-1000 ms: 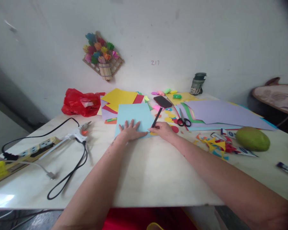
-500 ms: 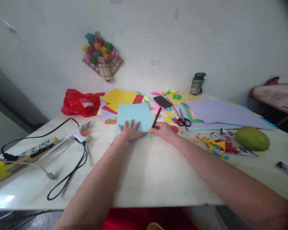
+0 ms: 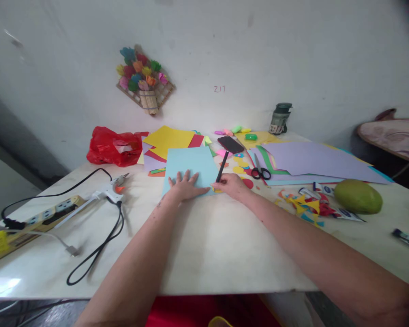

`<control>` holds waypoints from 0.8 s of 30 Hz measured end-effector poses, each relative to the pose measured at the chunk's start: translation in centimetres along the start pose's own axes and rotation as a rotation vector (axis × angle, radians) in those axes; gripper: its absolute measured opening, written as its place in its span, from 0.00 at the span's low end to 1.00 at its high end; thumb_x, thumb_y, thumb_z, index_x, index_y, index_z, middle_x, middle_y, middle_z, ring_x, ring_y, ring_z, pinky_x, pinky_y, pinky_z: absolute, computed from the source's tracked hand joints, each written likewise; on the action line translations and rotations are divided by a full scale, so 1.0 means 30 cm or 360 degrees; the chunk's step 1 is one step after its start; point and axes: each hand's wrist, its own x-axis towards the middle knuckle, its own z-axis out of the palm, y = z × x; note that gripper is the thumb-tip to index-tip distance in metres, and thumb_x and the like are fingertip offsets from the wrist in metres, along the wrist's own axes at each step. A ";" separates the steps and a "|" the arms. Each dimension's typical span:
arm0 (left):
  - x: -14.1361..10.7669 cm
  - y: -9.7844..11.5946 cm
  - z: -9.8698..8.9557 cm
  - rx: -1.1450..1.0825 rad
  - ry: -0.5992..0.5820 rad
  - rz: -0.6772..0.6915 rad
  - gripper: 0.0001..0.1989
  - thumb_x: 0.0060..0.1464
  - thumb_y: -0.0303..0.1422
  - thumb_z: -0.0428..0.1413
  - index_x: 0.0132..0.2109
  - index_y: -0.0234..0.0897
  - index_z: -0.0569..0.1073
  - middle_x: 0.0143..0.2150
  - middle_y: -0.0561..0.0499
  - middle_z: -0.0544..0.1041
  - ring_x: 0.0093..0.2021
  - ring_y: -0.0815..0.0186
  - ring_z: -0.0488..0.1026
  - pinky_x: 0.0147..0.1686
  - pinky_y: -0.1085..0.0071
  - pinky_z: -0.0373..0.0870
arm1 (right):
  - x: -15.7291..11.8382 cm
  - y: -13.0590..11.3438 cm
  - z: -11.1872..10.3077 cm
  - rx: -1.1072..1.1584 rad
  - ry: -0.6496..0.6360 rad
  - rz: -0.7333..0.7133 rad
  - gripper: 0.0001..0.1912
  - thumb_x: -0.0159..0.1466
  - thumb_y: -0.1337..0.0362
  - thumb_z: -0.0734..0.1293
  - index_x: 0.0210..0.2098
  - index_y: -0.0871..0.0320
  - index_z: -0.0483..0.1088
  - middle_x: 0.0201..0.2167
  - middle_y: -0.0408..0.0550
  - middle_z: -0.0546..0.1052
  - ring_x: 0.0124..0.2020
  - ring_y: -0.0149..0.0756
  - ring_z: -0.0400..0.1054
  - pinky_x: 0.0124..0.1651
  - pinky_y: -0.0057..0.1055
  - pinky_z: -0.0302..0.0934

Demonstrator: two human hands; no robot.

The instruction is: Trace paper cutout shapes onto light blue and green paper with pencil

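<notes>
A light blue sheet of paper [image 3: 191, 160] lies on the table before me. My left hand [image 3: 184, 187] is spread flat on its lower part, fingers apart, thumb pointing right. In my right hand [image 3: 231, 184] is a black pen [image 3: 222, 167], held upright and slightly tilted, its lower end at the sheet's lower right corner. A small yellow piece [image 3: 217, 189] shows just under the right fingertips; whether it is paper on or under the sheet I cannot tell. Black-handled scissors [image 3: 261, 172] and a red paper circle [image 3: 248, 183] lie right of that hand.
A glue gun [image 3: 113, 190] with its looped cord and a power strip [image 3: 54, 211] lie at left. Behind are a red plastic bag [image 3: 112, 147], yellow paper [image 3: 168, 138] and a phone [image 3: 230, 144]. Rightward are purple paper [image 3: 313, 159], paper scraps [image 3: 305, 206] and a green fruit [image 3: 358, 196].
The pen's top leans very slightly further left. Both hands otherwise stay in place on the blue sheet.
</notes>
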 end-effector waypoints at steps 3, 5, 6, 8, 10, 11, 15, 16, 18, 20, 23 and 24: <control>0.005 -0.003 0.004 -0.0003 0.0007 0.0007 0.43 0.34 0.63 0.35 0.58 0.54 0.39 0.61 0.56 0.33 0.57 0.47 0.28 0.48 0.42 0.31 | -0.003 -0.001 0.000 0.0048 -0.0004 0.0003 0.14 0.47 0.55 0.65 0.26 0.59 0.71 0.22 0.45 0.73 0.25 0.31 0.66 0.27 0.25 0.58; 0.007 -0.006 0.006 -0.0010 0.0008 0.0018 0.43 0.35 0.63 0.35 0.58 0.54 0.39 0.61 0.56 0.33 0.57 0.47 0.28 0.48 0.41 0.31 | -0.008 -0.006 -0.004 0.0106 0.0001 -0.0010 0.14 0.48 0.55 0.64 0.26 0.60 0.71 0.22 0.45 0.73 0.25 0.30 0.65 0.27 0.24 0.58; 0.008 -0.007 0.006 -0.0012 0.0009 0.0023 0.43 0.35 0.63 0.35 0.58 0.54 0.39 0.61 0.56 0.33 0.57 0.47 0.28 0.47 0.41 0.31 | -0.011 -0.009 -0.006 0.0140 0.0010 -0.0026 0.15 0.49 0.55 0.63 0.26 0.61 0.70 0.22 0.45 0.73 0.25 0.30 0.65 0.26 0.24 0.58; 0.007 -0.009 0.007 -0.0012 0.0020 0.0031 0.43 0.35 0.63 0.35 0.58 0.54 0.39 0.61 0.56 0.33 0.57 0.47 0.28 0.47 0.41 0.30 | -0.015 -0.015 -0.014 0.0192 0.0057 -0.0076 0.15 0.50 0.55 0.62 0.26 0.62 0.70 0.22 0.46 0.72 0.25 0.29 0.65 0.26 0.23 0.58; 0.007 -0.010 0.010 -0.0006 0.0043 0.0033 0.42 0.35 0.63 0.35 0.58 0.54 0.40 0.61 0.56 0.34 0.58 0.47 0.28 0.47 0.41 0.30 | -0.017 -0.018 -0.020 0.0205 0.0140 -0.0113 0.15 0.50 0.54 0.61 0.26 0.62 0.69 0.22 0.45 0.71 0.25 0.29 0.64 0.26 0.23 0.58; 0.008 -0.011 0.013 -0.0002 0.0056 0.0036 0.42 0.35 0.63 0.35 0.58 0.55 0.40 0.61 0.56 0.34 0.58 0.47 0.29 0.47 0.41 0.30 | -0.018 -0.018 -0.023 0.0206 0.0185 -0.0112 0.15 0.51 0.54 0.61 0.26 0.61 0.68 0.22 0.45 0.71 0.24 0.28 0.64 0.27 0.23 0.58; 0.016 -0.014 0.027 0.0005 0.0089 0.0036 0.40 0.36 0.62 0.35 0.58 0.55 0.41 0.61 0.55 0.35 0.58 0.47 0.30 0.47 0.41 0.29 | -0.014 -0.011 -0.023 0.0272 0.0231 -0.0045 0.14 0.53 0.55 0.59 0.29 0.60 0.67 0.21 0.44 0.71 0.23 0.28 0.65 0.27 0.23 0.59; 0.017 -0.015 0.030 0.0002 0.0104 0.0038 0.40 0.37 0.61 0.35 0.58 0.55 0.42 0.61 0.55 0.35 0.58 0.47 0.30 0.47 0.41 0.29 | -0.013 -0.009 -0.022 0.0277 0.0220 -0.0038 0.13 0.53 0.56 0.59 0.30 0.59 0.66 0.20 0.44 0.70 0.22 0.27 0.65 0.27 0.23 0.59; 0.018 -0.015 0.031 -0.0019 0.0142 0.0032 0.38 0.39 0.60 0.34 0.58 0.55 0.43 0.61 0.55 0.37 0.58 0.47 0.31 0.47 0.41 0.28 | -0.013 -0.007 -0.021 0.0254 0.0207 -0.0048 0.12 0.54 0.58 0.58 0.31 0.58 0.66 0.19 0.42 0.70 0.21 0.26 0.65 0.26 0.22 0.59; 0.013 -0.010 0.026 -0.0064 0.0207 0.0004 0.36 0.41 0.59 0.33 0.57 0.54 0.45 0.61 0.55 0.39 0.58 0.48 0.33 0.47 0.41 0.27 | -0.015 -0.005 -0.023 0.0224 0.0228 -0.0096 0.11 0.55 0.60 0.56 0.33 0.57 0.65 0.19 0.41 0.69 0.20 0.26 0.64 0.26 0.22 0.58; 0.000 0.008 0.015 -0.0115 0.0415 -0.0001 0.35 0.42 0.59 0.34 0.56 0.51 0.51 0.61 0.52 0.44 0.58 0.49 0.35 0.48 0.42 0.26 | -0.017 0.000 -0.035 0.0220 0.0309 -0.0187 0.10 0.55 0.62 0.55 0.34 0.56 0.65 0.20 0.40 0.70 0.21 0.25 0.64 0.27 0.23 0.59; -0.005 0.017 0.013 -0.0118 0.0510 0.0039 0.34 0.42 0.59 0.35 0.54 0.50 0.55 0.60 0.52 0.45 0.58 0.50 0.35 0.48 0.43 0.25 | -0.017 0.001 -0.040 0.0226 0.0349 -0.0201 0.10 0.55 0.63 0.55 0.34 0.56 0.65 0.21 0.40 0.70 0.22 0.26 0.64 0.28 0.23 0.59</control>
